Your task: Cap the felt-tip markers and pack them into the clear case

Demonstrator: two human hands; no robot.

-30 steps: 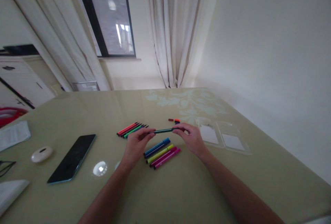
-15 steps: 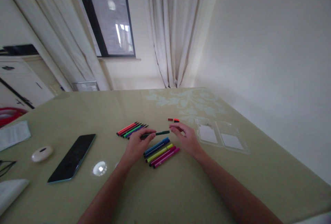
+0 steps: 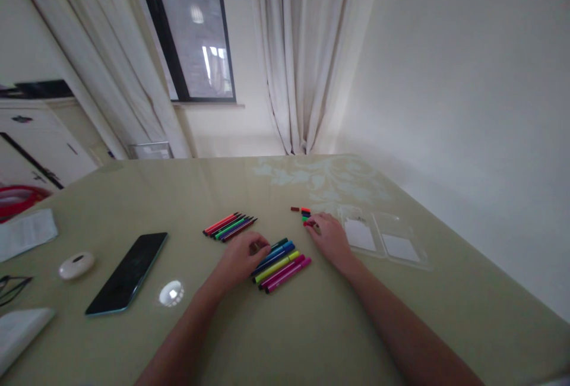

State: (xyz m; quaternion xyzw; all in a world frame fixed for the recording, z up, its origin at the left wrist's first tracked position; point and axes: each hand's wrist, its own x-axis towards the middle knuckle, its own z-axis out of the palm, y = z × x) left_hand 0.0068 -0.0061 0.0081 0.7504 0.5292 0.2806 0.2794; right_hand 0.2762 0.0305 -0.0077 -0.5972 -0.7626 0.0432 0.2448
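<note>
My left hand (image 3: pixel 240 258) is closed on the lower end of a dark green marker (image 3: pixel 279 243), at the top of a row of capped markers. Below it in the row are blue markers (image 3: pixel 280 253), a yellow-green marker (image 3: pixel 278 266) and magenta markers (image 3: pixel 287 276). My right hand (image 3: pixel 330 236) pinches a small red marker cap (image 3: pixel 307 223) beside several loose caps (image 3: pixel 305 212). Uncapped markers (image 3: pixel 229 226), among them red, green and purple, lie side by side behind my left hand.
An open clear plastic case (image 3: pixel 380 243) with white inserts lies to the right. On the left are a phone (image 3: pixel 127 273), a white round object (image 3: pixel 76 266), folded white paper (image 3: pixel 29 233) and a cable (image 3: pixel 15 285). A wall (image 3: pixel 481 136) borders the table's right edge.
My left hand has brought the dark green marker down to the row of capped markers. My right hand has moved from that marker's end to the loose caps.
</note>
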